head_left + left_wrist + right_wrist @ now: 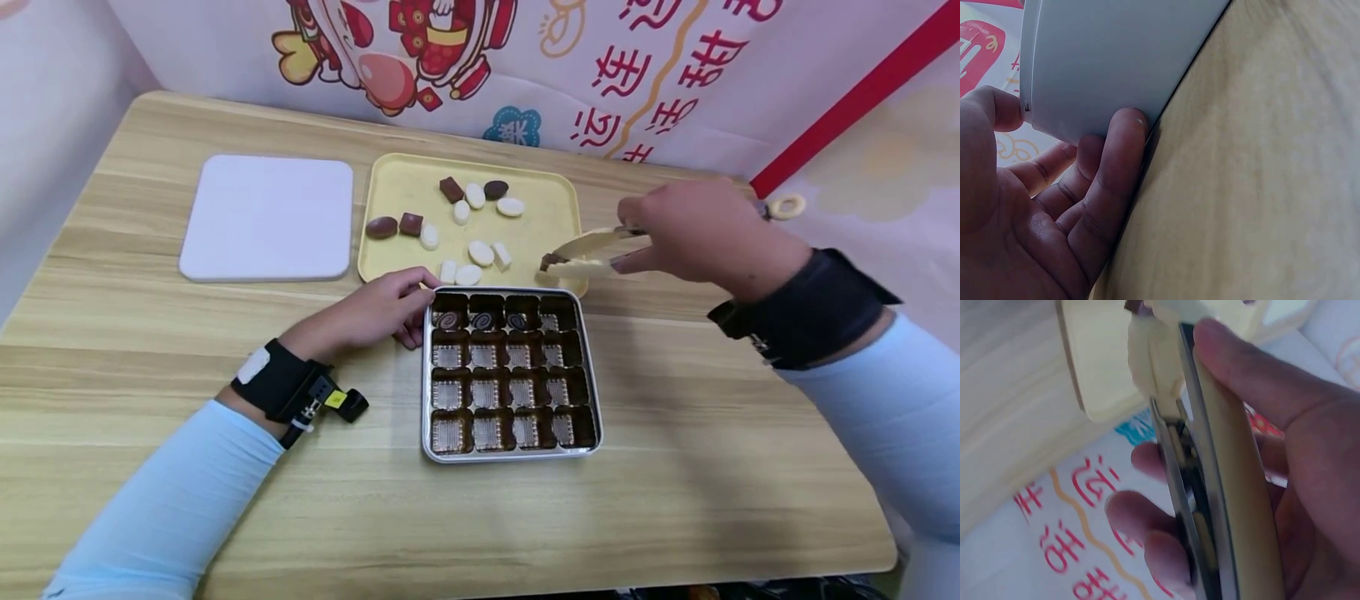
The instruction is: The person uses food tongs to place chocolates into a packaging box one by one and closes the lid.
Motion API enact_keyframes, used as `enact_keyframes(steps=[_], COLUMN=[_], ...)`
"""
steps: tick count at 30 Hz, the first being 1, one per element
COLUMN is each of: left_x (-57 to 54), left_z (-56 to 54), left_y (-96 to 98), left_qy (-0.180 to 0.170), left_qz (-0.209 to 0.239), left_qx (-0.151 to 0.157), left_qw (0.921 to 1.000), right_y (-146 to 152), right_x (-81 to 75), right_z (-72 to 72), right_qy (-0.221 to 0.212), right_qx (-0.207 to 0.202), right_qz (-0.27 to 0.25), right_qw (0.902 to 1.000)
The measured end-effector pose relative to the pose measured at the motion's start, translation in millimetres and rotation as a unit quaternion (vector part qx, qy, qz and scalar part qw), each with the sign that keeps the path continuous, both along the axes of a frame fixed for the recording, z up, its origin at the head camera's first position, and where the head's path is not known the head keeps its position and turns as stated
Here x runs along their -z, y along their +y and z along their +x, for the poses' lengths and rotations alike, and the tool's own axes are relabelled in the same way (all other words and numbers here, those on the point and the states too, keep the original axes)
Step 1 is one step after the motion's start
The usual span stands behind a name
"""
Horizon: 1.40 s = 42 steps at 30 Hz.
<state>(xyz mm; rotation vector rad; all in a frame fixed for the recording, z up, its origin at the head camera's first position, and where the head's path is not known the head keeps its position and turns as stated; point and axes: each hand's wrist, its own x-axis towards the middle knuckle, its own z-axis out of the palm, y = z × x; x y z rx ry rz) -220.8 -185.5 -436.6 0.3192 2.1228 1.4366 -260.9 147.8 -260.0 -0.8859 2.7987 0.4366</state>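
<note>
Right hand (686, 229): thumb and bent fingers closed around a pair of tongs (592, 240), off the tray's right side
Tongs: cream-coloured pads and metal edges, the tips drawn narrow with 1 brown chocolate (552, 260) between them
Brown chocolate: at the tray's near right corner in the head view; whether it touches the tray, I cannot tell
Left hand (378, 308): fingers holding the far left corner of the square tin (513, 457), thumb at the rim and the other fingers bent against the side wall
Tin: flat on the bench (675, 467), just in front of the tray, with a brown insert (495, 373) of 16 compartments in 4 rows of 4
Swirl chocolates (483, 321): 3, each in its own compartment, filling the leftmost 3 of the far row; shiny ribbed bases show in the other 13
Yellow tray (420, 179): behind the tin, carrying 12 loose chocolates, namely 6 white ovals (481, 253), 2 white blocks (502, 256), 2 brown squares (411, 224), 1 brown oval (382, 227) and 1 dark oval (496, 190)
White panel (266, 217): flat on the bench, just left of the tray, corners rounded
Backdrop (570, 83): white, printed with cartoon figures and red characters
</note>
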Motion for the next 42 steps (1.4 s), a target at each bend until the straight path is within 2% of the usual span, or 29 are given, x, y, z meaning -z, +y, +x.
enact_keyframes(steps=[7,12,15,31,36,42], left_x=[0.9,0.7,1.7,3.6,3.8,3.6], left_z=[-1.3,-1.8,-1.6,-3.1,-2.8,-2.4], left_y=[-0.8,-1.4,-1.8,-1.1,-2.2,-2.2], left_qy=[0.002,0.0,0.002,-0.001,0.0,0.003], left_qz=[0.001,0.002,0.002,0.005,0.002,0.002], left_qx=[0.004,0.004,0.005,0.004,0.002,0.006], left_qw=[1.0,1.0,1.0,1.0,1.0,1.0], right_y=[11.4,6.8,-0.4,-39.8,-50.8,-53.7], right_x=[-24.4,-22.6,-17.5,-5.5,-5.4,-7.5], right_z=[26.0,43.9,49.6,54.6,57.1,56.8], right_qy=[0.011,0.011,0.01,0.024,0.036,0.029], right_qx=[-0.007,-0.035,-0.044,-0.091,-0.092,-0.079], right_qz=[-0.007,-0.004,0.013,0.1,0.121,0.133], right_qw=[0.9999,0.9993,0.9989,0.9905,0.9877,0.9875])
